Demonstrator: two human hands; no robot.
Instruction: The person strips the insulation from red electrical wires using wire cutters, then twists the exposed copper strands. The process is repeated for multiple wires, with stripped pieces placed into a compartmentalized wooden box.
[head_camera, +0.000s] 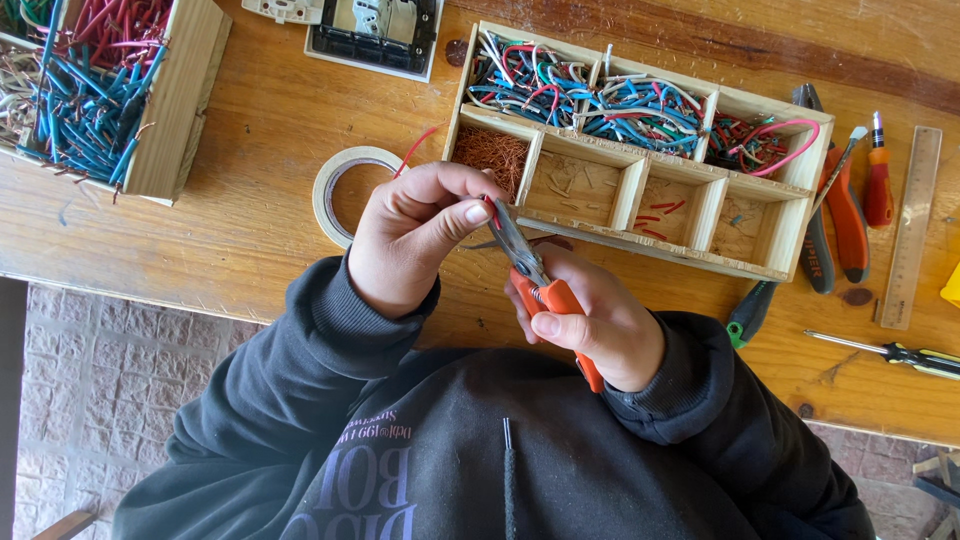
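My left hand (415, 232) pinches a thin red wire (417, 148) between thumb and fingers, just in front of a wooden compartment box (640, 188). My right hand (592, 322) grips orange-handled wire strippers (540, 282), whose grey jaws meet the wire at my left thumb tip. The free end of the wire curves up past a roll of masking tape (335, 190). Both hands hover over the wooden table's near edge, above my dark sweatshirt.
The box holds coloured wire pieces (590, 95) and copper strands (490, 152). A second wooden box (185, 95) of blue and red wires sits far left. Pliers (845, 215), screwdrivers (895, 352), a wooden ruler (910, 225) and a wall socket plate (375, 30) lie around.
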